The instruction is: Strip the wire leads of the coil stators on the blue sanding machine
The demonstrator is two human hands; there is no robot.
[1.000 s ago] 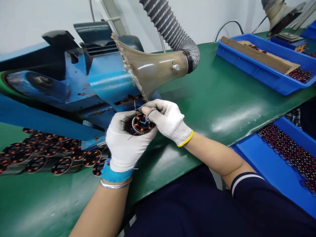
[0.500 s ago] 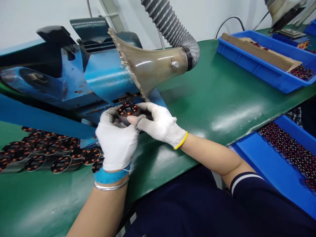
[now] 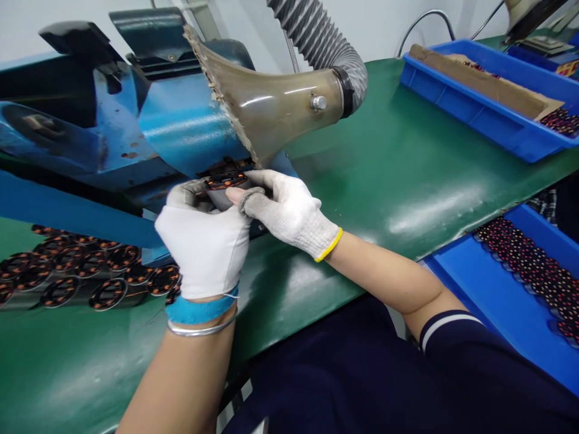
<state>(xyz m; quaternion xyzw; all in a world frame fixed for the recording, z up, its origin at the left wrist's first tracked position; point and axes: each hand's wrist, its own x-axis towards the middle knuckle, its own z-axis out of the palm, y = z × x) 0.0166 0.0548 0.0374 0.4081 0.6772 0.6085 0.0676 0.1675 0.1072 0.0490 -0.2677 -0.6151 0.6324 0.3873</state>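
Note:
Between both hands I hold a motor stator (image 3: 220, 198), a short grey cylinder with a black top and copper windings. My left hand (image 3: 203, 235), in a white glove, grips it from the left side; some fingers are hidden behind it. My right hand (image 3: 286, 205), gloved with a bare thumb tip, closes on its right side, the thumb against the front wall. The stator's top tilts toward the opening under the blue machine (image 3: 190, 126), just below the edge of the translucent suction hood (image 3: 271, 102). Whether it touches the machine is hard to tell.
Several similar stators (image 3: 108, 293) stand grouped on the green table (image 3: 353, 175) at the left. A grey ribbed hose (image 3: 316, 36) runs up from the hood. Blue trays with parts lie at the back right (image 3: 470, 114) and lower right (image 3: 474, 283).
Both hands have raised the stator slightly toward the machine's opening, and its top now tips away so less of its inside shows. The whole view has shifted a little.

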